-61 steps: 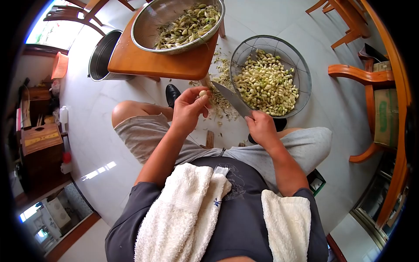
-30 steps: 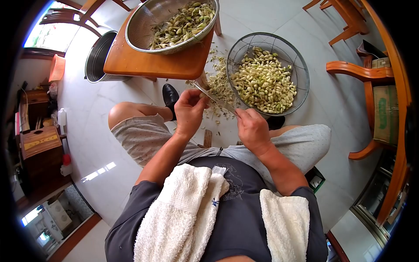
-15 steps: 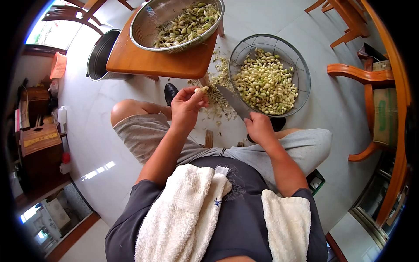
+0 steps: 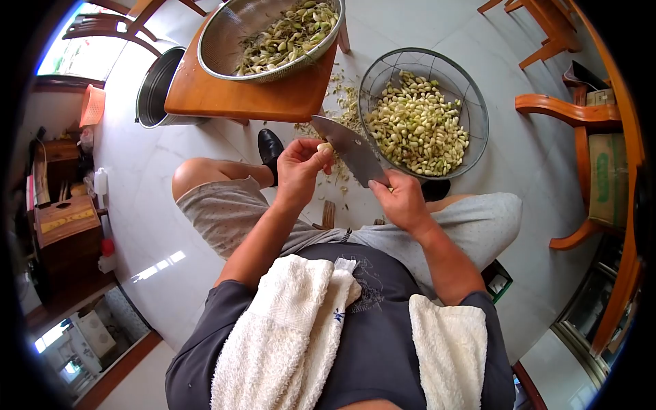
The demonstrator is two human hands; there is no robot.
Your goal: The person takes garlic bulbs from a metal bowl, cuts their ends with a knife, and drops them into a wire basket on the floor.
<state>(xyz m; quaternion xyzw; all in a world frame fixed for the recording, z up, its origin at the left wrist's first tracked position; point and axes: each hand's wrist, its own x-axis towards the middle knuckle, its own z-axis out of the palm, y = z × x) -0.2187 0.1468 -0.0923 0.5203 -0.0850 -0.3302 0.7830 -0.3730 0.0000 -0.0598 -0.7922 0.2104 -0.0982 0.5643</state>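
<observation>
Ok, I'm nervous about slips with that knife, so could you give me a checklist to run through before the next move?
1. Knife gripped: ok, the right hand holds it at the handle end.
2. Pale bulb secured: ok, pinched in the left hand.
3. Left hand well clear of the knife: not ok, its fingertips are close beside the blade; contact, cannot tell.
4. Room in the wire basket: ok, bare mesh shows around the bulbs.
5. Colander on the wooden seat: ok, though whether it is steady, cannot tell.
6. Floor free of scraps: not ok, they lie scattered beside the basket.
</observation>
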